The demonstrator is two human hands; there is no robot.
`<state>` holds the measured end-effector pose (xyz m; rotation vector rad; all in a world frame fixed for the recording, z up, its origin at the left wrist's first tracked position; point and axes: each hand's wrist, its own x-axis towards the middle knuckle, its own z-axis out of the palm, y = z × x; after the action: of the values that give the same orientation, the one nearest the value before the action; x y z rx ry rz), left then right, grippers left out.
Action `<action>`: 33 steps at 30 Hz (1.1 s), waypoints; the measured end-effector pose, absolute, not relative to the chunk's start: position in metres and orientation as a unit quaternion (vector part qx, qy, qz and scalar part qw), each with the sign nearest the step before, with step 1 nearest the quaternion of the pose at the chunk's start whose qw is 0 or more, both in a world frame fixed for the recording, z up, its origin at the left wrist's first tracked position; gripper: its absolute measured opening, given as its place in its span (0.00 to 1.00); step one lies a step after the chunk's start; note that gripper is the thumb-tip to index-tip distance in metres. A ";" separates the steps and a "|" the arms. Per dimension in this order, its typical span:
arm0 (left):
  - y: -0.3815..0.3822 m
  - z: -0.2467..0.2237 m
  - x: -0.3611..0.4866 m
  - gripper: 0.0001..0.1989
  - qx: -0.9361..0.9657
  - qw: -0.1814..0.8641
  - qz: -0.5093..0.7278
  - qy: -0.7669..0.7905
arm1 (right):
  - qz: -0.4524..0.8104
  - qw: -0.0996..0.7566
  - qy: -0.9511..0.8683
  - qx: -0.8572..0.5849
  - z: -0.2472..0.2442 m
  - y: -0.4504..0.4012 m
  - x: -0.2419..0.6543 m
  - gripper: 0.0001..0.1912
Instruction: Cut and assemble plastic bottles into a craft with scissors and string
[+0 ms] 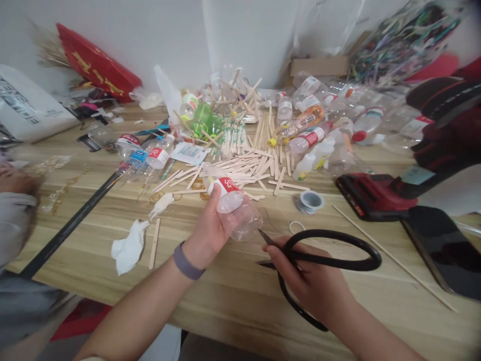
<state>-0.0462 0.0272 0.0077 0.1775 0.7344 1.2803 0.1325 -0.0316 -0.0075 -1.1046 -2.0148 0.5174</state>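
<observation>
In my left hand (210,225) I grip a clear plastic bottle (246,220) with a red and white label, tilted so its base faces me and to the right. My right hand (308,276) is wrapped around black-handled scissors (338,263). The blades are spread apart, and the upper tip points at the bottle's base, close to it; whether it touches I cannot tell. One large handle loop sticks out right, the other hangs below the hand. Beyond the bottle lies a heap of flat wooden craft sticks (240,168).
Several plastic bottles (311,135) crowd the back right. A red cordless drill (376,195), a phone (443,250), a thin wooden stick (394,258) and a grey tape roll (311,201) lie at right. Crumpled tissue (130,246) sits left. Another person's hand (17,179) rests at the left edge.
</observation>
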 end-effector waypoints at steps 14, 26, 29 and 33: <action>0.025 0.002 -0.042 0.15 0.085 0.724 0.585 0.354 | 0.116 0.372 -0.812 -0.435 -0.007 -0.032 0.130 0.17; 0.009 0.013 -0.029 0.08 0.123 0.717 0.575 0.374 | 0.093 0.389 -0.807 -0.435 -0.006 -0.032 0.120 0.14; 0.008 0.014 -0.026 0.08 0.124 0.700 0.590 0.382 | 0.006 0.377 -0.812 -0.447 -0.006 -0.033 0.118 0.15; 0.007 0.011 -0.025 0.12 0.148 0.687 0.597 0.387 | 0.143 0.388 -0.777 -0.474 0.001 -0.030 0.115 0.19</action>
<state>-0.0251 0.0066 0.0108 0.3314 0.8668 1.3362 0.1146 -0.0299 0.0012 -1.2055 -1.9772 0.3648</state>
